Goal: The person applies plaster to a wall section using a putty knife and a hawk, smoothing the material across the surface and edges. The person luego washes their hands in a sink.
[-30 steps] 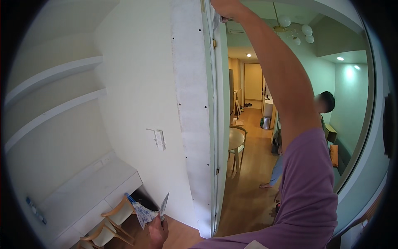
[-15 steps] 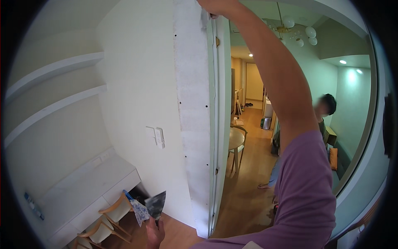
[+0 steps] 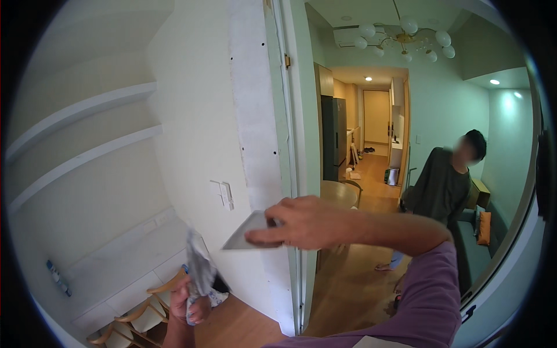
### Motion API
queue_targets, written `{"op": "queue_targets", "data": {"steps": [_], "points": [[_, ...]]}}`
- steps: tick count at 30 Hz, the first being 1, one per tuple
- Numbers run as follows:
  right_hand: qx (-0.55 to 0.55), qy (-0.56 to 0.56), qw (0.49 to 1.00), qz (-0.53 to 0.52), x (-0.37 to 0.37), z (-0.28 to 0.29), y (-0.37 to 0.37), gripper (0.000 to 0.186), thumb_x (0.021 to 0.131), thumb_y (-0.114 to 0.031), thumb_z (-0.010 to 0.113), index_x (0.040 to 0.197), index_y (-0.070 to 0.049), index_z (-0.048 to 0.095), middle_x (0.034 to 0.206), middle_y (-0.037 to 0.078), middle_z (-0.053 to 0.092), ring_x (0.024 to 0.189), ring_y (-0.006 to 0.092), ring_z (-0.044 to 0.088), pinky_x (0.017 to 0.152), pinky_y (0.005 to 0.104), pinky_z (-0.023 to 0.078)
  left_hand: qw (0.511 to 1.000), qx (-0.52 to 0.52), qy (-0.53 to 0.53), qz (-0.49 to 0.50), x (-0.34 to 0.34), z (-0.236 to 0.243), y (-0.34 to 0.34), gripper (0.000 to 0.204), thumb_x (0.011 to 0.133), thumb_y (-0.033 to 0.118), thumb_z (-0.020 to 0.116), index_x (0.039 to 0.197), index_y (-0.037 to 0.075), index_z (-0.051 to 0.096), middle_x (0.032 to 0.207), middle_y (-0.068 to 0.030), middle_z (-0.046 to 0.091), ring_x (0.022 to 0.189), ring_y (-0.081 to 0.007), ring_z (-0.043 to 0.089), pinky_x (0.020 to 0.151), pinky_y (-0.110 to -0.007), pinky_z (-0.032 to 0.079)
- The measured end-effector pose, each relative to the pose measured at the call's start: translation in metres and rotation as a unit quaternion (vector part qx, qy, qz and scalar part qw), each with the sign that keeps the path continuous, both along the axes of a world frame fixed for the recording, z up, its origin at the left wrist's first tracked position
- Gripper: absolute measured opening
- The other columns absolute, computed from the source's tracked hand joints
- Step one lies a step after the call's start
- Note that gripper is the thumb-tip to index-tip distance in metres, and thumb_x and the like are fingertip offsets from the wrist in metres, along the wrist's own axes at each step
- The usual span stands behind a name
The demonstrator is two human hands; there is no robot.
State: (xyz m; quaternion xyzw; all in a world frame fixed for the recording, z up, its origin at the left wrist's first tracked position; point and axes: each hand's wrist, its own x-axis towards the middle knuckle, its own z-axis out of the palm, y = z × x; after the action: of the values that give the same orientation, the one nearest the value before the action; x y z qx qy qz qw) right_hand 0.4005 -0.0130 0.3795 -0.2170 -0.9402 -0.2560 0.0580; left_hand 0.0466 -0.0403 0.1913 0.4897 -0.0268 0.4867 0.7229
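the right hand is closed on a wide, flat blade, fingers curled over its near side. this blade lies in front of the white strip that runs up the wall beside the door frame; whether it touches the strip, i cannot tell. the left hand, lower and to the left, has its fingers wrapped round a grey scraper, which points upward, tilted and blurred. a patterned bag shows just behind the left hand. the switch is on the wall between the shelves and the strip. chairs stand at the desk. through the opening, another person stands near the sofa.
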Motion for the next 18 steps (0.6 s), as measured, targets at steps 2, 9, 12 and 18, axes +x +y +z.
{"op": "queue_targets", "data": {"steps": [2, 9, 12, 18], "points": [[0.152, 0.054, 0.986, 0.050, 0.016, 0.032, 0.041, 0.064, 0.098, -0.006, 0.052, 0.154, -0.032, 0.038, 0.123, 0.014, 0.058, 0.104, 0.0315, 0.067, 0.073, 0.0417, 0.063, 0.994, 0.072, -0.018, 0.084, -0.001, 0.012, -0.015, 0.037, 0.108, 0.036, 0.045, 0.114, 0.000, 0.049, 0.054, -0.0017, 0.044, 0.031, -0.0130, 0.041, 0.027, -0.029, 0.036], [0.454, 0.375, 0.800, 0.115, 0.033, 0.253, 0.178, 0.048, 0.091, 0.001, 0.054, 0.137, -0.009, 0.057, 0.125, 0.014, 0.065, 0.099, 0.0350, 0.057, 0.092, 0.0425, 0.051, 0.990, -0.005, -0.053, 0.130, 0.024, -0.036, -0.013, 0.039, 0.110, 0.039, 0.040, 0.125, 0.006, 0.054, 0.059, -0.0039, 0.046, 0.032, -0.0136, 0.041, 0.027, -0.030, 0.037], [0.486, 0.406, 0.762, 0.135, 0.019, 0.275, 0.215, 0.045, 0.091, 0.001, 0.054, 0.135, -0.006, 0.058, 0.123, 0.014, 0.066, 0.097, 0.0347, 0.058, 0.092, 0.0412, 0.049, 0.986, 0.044, -0.007, 0.161, 0.019, -0.049, -0.023, 0.040, 0.110, 0.039, 0.040, 0.137, 0.012, 0.052, 0.062, -0.0053, 0.046, 0.033, -0.0152, 0.043, 0.029, -0.031, 0.039], [0.433, 0.463, 0.771, 0.069, 0.012, 0.280, 0.208, 0.045, 0.091, -0.003, 0.055, 0.136, -0.005, 0.057, 0.118, 0.016, 0.069, 0.095, 0.0367, 0.061, 0.089, 0.0429, 0.052, 0.970, -0.043, -0.048, 0.236, 0.015, -0.058, -0.051, 0.037, 0.106, 0.035, 0.051, 0.129, 0.007, 0.049, 0.062, -0.0090, 0.049, 0.036, -0.0213, 0.047, 0.031, -0.035, 0.039]]}}
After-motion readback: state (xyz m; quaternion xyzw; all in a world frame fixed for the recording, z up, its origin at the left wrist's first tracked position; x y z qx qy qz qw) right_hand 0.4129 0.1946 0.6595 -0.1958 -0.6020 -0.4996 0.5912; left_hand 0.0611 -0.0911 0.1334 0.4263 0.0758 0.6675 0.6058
